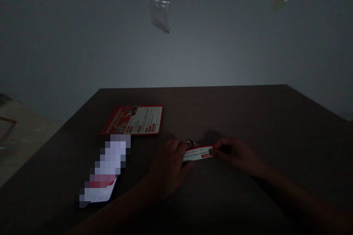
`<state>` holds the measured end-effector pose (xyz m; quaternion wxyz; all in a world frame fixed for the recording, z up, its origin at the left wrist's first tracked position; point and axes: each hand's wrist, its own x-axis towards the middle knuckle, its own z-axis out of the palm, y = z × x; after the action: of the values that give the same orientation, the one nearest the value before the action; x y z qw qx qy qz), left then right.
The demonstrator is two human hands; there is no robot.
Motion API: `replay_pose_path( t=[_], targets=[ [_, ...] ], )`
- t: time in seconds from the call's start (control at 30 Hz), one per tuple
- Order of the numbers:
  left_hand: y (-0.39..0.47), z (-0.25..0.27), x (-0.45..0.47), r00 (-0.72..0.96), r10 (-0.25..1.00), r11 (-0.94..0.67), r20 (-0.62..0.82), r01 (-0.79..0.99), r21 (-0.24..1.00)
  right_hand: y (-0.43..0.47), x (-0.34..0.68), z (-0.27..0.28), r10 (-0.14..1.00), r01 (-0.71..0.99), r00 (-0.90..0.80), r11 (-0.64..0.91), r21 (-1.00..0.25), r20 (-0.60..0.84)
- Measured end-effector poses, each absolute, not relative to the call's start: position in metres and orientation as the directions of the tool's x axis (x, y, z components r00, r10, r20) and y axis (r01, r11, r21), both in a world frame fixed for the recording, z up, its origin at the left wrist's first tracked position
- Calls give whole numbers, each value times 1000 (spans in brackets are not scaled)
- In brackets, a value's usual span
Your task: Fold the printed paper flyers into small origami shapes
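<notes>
Red-and-white card [133,120] on dark brown table [248,117].

two bare forearms come in from the lower edge, dim in the low light. the left hand [168,167] and the right hand [238,156] are bare too: no glove, and no ring or watch that can be made out. no sleeve shows along either forearm up to the picture's edge. fingers look slim; nails and finer marks are too dark to tell.
</notes>
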<state>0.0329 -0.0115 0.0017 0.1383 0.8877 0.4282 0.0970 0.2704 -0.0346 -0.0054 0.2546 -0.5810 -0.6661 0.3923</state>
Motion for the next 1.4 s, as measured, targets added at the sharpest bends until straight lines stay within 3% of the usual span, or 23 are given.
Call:
replay_pose_path(
  t=[0.33,0.53,0.77,0.97,1.4],
  targets=[
    [-15,1,35,648,758,-627,73,694,355,-34,261,-8,993,373,-107,-3,-928,-46],
    [-16,-1,35,657,747,-633,101,656,411,-33,263,-14,995,359,-97,38,-932,4],
    [-12,-6,33,593,788,-603,164,693,395,-31,264,-17,998,388,-61,25,-921,1],
    [-10,-14,31,494,831,-550,255,667,503,-31,264,-18,999,384,-50,17,-923,-2],
    [-6,-12,31,496,827,-551,264,622,557,-29,266,-19,1000,321,-21,11,-947,5]
  ],
)
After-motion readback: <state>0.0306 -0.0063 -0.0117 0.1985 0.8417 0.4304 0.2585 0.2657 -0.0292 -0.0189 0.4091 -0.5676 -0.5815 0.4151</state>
